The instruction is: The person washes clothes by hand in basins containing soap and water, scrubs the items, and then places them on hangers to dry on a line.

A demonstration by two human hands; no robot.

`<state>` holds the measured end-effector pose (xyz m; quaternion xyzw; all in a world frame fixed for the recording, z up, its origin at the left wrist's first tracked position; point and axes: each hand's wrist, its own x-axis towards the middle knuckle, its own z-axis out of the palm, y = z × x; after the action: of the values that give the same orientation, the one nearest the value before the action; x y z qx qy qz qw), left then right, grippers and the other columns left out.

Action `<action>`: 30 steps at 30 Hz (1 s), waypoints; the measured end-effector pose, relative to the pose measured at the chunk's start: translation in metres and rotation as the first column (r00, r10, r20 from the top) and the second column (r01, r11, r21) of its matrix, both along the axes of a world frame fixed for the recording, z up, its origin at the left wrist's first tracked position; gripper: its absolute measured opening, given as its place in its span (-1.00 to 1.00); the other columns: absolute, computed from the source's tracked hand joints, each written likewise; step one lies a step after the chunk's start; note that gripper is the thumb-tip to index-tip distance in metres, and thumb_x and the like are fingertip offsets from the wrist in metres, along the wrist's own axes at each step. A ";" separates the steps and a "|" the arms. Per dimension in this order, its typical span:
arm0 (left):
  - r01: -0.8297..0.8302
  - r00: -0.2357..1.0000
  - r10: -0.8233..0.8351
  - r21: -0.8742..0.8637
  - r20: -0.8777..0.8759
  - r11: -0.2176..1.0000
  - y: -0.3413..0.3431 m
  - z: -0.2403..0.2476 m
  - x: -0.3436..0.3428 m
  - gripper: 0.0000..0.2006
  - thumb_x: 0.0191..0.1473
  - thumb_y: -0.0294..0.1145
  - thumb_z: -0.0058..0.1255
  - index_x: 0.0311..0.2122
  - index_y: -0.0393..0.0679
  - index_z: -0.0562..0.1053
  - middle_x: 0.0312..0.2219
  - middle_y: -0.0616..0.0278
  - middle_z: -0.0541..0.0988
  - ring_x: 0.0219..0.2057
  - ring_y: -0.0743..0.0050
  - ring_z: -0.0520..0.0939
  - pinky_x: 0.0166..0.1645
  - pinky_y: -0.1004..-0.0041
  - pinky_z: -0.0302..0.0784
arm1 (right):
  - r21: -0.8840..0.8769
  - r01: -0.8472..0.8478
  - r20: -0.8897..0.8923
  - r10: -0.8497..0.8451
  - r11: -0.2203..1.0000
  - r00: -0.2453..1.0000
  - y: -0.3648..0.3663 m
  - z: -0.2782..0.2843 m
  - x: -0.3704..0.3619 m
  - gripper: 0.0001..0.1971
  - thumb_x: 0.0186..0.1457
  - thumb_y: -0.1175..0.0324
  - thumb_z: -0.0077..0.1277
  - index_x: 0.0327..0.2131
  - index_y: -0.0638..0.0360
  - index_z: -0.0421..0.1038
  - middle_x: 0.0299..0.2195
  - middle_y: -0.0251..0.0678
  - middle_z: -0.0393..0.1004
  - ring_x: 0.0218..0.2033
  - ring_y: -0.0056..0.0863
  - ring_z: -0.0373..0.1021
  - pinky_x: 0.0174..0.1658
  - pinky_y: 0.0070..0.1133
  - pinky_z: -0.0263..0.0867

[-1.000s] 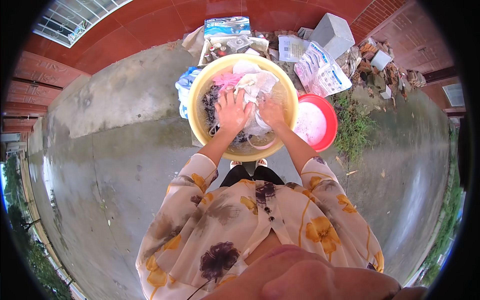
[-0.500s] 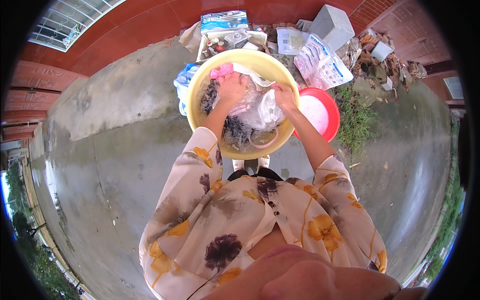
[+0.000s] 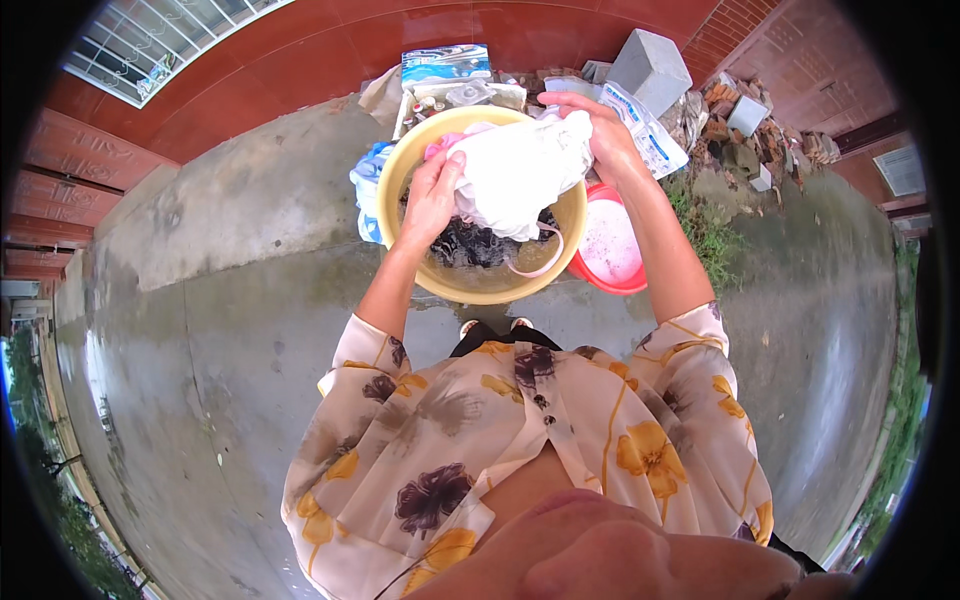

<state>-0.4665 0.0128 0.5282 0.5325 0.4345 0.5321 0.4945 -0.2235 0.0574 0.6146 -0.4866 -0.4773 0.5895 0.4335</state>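
Observation:
A wet white garment (image 3: 520, 175) is spread between my two hands, above the large yellow basin (image 3: 480, 293). My left hand (image 3: 436, 200) grips its left edge, thumb on top. At the right edge my right hand (image 3: 608, 142) holds it too, with some fingers stretched over the far side. Dark clothes (image 3: 468, 246) lie in the water underneath, partly covered by the garment. A pale pink strap (image 3: 548, 262) curves down on the right inside the basin. Pink cloth (image 3: 440, 146) shows beyond my left hand, by the far rim.
A red basin (image 3: 612, 285) of sudsy water stands right of the yellow one. Behind are a white box (image 3: 510, 96) of bottles, a blue carton (image 3: 445, 64) and a grey block (image 3: 650, 75). A blue-and-white bag (image 3: 368, 190) is at left; weeds (image 3: 705, 225) and rubble lie right.
Both hands have risen from the basin, lifting the white garment out of the water and spreading it. My right hand has moved up and rightward; my left hand has shifted left.

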 end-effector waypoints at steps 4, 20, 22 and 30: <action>-0.192 0.952 0.161 -0.100 -0.261 0.976 0.023 -0.005 -0.035 -0.58 0.28 -0.12 -0.06 -0.21 -0.41 0.51 -0.38 0.18 0.61 -0.29 0.52 0.54 -0.14 0.44 0.42 | -0.109 0.124 0.181 -0.103 0.986 0.978 0.016 -0.086 0.056 -0.60 0.10 0.57 -0.25 -0.05 0.26 0.52 -0.27 -0.25 0.61 -0.23 -0.51 0.52 -0.14 -0.60 0.42; 0.036 0.216 -0.009 -0.002 -0.976 0.999 -0.011 -0.137 0.010 -0.02 0.01 0.22 0.13 0.42 0.10 -0.06 0.39 -0.02 -0.08 0.39 -0.21 -0.05 0.36 -0.25 -0.10 | -0.213 -0.321 0.963 0.253 0.923 0.089 -0.029 -0.229 -0.038 -0.25 0.17 -0.04 -0.06 0.35 0.02 0.02 0.33 0.04 0.05 0.36 0.09 -0.07 0.37 -0.03 -0.21; 0.043 0.152 -0.057 -0.051 -0.987 0.998 0.003 -0.143 0.016 0.01 -0.01 0.22 0.15 0.43 0.12 -0.10 0.40 -0.01 -0.10 0.40 -0.18 -0.06 0.37 -0.24 -0.11 | -0.090 -0.336 0.985 0.133 0.938 0.108 -0.023 -0.252 -0.039 -0.29 0.17 0.01 -0.08 0.34 0.03 0.06 0.31 0.06 0.10 0.34 0.13 -0.03 0.37 0.00 -0.21; 0.105 0.729 -0.106 -0.042 -0.677 0.994 0.031 -0.141 -0.037 -0.55 0.06 -0.13 0.19 0.04 -0.05 0.46 0.09 -0.03 0.41 0.15 -0.02 0.42 0.20 0.15 0.32 | -0.054 -0.589 0.866 0.331 0.806 0.374 0.003 -0.197 0.017 -0.74 0.13 0.22 0.01 -0.22 0.17 0.51 -0.27 0.02 0.55 -0.17 0.05 0.47 -0.07 -0.19 0.36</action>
<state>-0.5031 0.0442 0.3877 0.7130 0.5541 0.2727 0.3321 -0.2060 0.0600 0.4180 -0.4914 -0.8154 0.3051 0.0226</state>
